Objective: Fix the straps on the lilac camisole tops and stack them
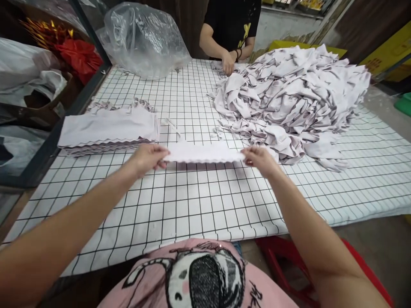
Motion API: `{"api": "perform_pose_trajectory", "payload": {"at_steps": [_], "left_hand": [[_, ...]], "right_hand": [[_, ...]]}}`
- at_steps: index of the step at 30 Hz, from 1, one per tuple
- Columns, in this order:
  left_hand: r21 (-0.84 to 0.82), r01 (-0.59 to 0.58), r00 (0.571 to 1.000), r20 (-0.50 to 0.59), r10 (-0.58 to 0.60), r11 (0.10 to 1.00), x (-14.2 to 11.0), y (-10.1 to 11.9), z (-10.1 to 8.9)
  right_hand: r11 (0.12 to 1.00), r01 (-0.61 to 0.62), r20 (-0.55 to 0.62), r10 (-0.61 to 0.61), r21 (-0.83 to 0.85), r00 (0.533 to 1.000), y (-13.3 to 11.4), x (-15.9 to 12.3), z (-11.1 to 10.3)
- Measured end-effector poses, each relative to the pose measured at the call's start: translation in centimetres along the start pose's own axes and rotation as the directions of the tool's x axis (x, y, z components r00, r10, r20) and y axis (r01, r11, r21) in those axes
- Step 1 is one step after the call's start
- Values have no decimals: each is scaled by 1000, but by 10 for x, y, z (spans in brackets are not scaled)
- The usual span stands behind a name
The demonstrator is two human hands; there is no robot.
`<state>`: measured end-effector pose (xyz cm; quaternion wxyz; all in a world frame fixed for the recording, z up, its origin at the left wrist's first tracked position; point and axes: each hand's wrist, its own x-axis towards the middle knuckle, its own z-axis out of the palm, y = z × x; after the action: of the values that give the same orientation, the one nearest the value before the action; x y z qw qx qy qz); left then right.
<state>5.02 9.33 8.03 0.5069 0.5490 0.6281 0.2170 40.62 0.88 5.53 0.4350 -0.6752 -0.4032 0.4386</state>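
Observation:
Stretched between my two hands is a pale lilac-white fabric strip (205, 152) with a wavy lower edge, held just above the table. My left hand (150, 157) pinches its left end, and my right hand (257, 158) pinches its right end. Left of my left hand lies a neat stack of similar fabric strips (109, 127), their scalloped edges facing me. To the right of my right hand, loose crumpled strips (276, 141) spill from a large heap of the same fabric (298, 90).
A grid-patterned cloth (192, 201) covers the table. At the far side, a co-worker's hand (228, 63) touches fabric by the heap. A clear plastic bag (144, 38) sits at the back left. A red stool (289, 261) stands below the front edge.

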Motion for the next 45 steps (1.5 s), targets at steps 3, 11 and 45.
{"api": "perform_pose_trajectory", "payload": {"at_steps": [3,11,45], "left_hand": [[39,146,985,86,-149,989,-18,-50,9],[233,98,984,120,-129,967,-59,-82,-9],[502,-840,471,492,732,203,25,-32,176]], "right_hand": [[967,-31,70,50,-252,996,44,-37,9],[776,266,196,-185,-571,963,48,-105,16],[819,4,62,39,-574,997,-16,135,78]]}}
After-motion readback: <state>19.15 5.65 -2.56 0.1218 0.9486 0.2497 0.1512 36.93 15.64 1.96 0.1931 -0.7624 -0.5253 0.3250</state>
